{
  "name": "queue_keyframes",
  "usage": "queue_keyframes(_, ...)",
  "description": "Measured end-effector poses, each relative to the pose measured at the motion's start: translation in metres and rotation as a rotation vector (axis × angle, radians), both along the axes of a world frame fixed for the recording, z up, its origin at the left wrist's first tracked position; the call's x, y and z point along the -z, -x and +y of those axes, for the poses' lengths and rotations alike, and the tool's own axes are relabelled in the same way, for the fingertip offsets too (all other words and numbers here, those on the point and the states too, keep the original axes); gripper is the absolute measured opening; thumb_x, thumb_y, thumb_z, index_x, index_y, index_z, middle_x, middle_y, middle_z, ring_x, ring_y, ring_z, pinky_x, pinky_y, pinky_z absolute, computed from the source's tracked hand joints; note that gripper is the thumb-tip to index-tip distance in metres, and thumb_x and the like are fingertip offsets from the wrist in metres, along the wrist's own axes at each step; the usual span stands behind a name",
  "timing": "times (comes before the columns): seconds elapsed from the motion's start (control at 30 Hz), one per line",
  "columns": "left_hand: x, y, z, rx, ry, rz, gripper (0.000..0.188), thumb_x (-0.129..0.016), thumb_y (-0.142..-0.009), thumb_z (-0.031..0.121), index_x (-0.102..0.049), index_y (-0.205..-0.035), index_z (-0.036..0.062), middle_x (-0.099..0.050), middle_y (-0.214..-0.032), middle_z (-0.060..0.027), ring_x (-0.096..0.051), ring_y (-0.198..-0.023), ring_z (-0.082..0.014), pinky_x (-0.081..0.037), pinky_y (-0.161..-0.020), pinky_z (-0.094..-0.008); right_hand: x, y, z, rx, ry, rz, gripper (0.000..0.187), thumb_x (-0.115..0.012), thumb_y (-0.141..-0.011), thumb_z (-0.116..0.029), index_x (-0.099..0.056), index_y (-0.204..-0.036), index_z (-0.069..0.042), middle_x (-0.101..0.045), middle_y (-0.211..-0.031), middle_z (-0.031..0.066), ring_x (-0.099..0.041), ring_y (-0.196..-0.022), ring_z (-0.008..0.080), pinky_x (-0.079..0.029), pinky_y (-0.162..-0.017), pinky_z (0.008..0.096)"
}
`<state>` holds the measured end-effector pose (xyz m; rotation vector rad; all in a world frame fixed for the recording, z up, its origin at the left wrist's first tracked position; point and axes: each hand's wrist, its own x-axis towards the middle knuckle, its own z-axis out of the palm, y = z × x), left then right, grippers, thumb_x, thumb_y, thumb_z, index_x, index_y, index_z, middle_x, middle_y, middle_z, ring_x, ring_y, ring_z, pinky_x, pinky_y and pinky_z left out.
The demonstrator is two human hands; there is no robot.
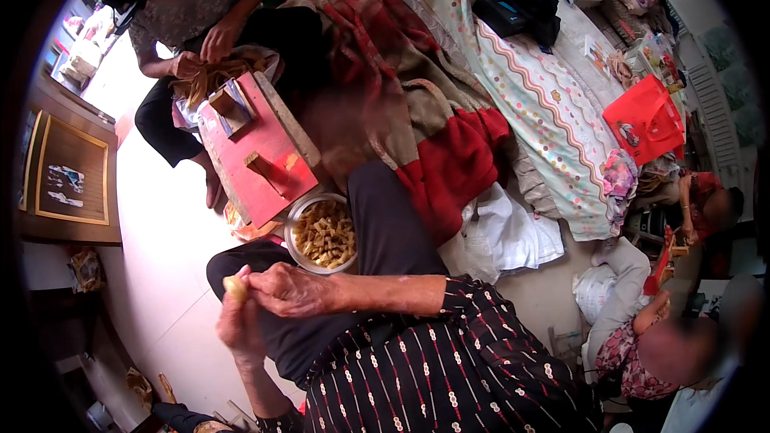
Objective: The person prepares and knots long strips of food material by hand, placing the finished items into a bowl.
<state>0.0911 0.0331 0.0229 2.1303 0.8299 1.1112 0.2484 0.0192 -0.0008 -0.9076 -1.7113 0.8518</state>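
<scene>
My left hand (239, 329) is raised at the left of my lap, its fingers closed about a small pale yellow piece (235, 287). From the right, my right hand (287, 289) reaches across with fingers bent in a pinch, the tips right beside that piece. Whatever those right fingertips grip is too small to make out. Just beyond my hands, between my legs, a round clear tub (290, 232) holds many short tan-brown pieces (325, 234). Against its far side is a red-topped board (261, 140) carrying a small wooden block (258, 164) and another block (230, 106) near the far end.
Across the board, another person's hands (204, 56) work at brown material. A red and tan blanket (417, 128) hangs beside my knee from a bed with a dotted cover (545, 112). Two more people sit at the lower right. A wooden cabinet (72, 168) stands at left.
</scene>
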Motion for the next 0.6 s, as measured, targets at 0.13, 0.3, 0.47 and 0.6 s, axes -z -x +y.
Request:
queue_keyframes(0.13,-0.003,-0.009,-0.004,0.083,-0.010,0.331,0.037,-0.051,-0.080,-0.012,-0.054,-0.117,-0.0048,-0.057,-0.120,-0.0235,-0.062,-0.102,-0.0368,-0.051,-0.086,-0.0388,0.023,-0.013,-0.010,-0.078,0.034,0.069,0.016,-0.047,-0.088,-0.010,-0.051,-0.085,0.006,-0.052,-0.070,0.0197,-0.056,-0.066,0.0367,-0.042,-0.060,0.0445)
queue_keyframes(0.3,0.006,-0.004,-0.014,0.142,0.022,0.453,0.033,-0.056,-0.076,-0.009,-0.056,-0.108,-0.0022,-0.061,-0.107,-0.0193,-0.066,-0.081,-0.0344,-0.055,-0.065,-0.0381,0.019,-0.021,-0.025,-0.138,0.396,0.136,0.032,-0.048,-0.093,-0.024,-0.055,-0.098,0.007,-0.058,-0.084,0.0200,-0.059,-0.078,0.0280,-0.045,-0.070,0.0375)
queue_keyframes(0.47,0.021,-0.008,-0.017,0.092,-0.327,0.399,0.025,-0.067,-0.071,-0.007,-0.061,-0.095,-0.0019,-0.063,-0.099,-0.0169,-0.065,-0.064,-0.0267,-0.053,-0.053,-0.0344,0.048,-0.006,-0.033,-0.026,0.440,0.387,0.039,-0.042,-0.096,-0.031,-0.058,-0.095,0.005,-0.060,-0.073,0.0199,-0.059,-0.069,0.0247,-0.045,-0.066,0.0366)
queue_keyframes(0.6,0.010,-0.017,-0.012,0.112,-0.444,0.244,0.028,-0.072,-0.070,-0.004,-0.062,-0.097,-0.0023,-0.063,-0.096,-0.0155,-0.063,-0.061,-0.0225,-0.052,-0.053,-0.0279,0.052,-0.011,-0.031,-0.031,0.300,0.124,0.036,-0.043,-0.097,-0.030,-0.058,-0.098,0.003,-0.057,-0.081,0.0100,-0.056,-0.070,0.0172,-0.046,-0.062,0.0324)
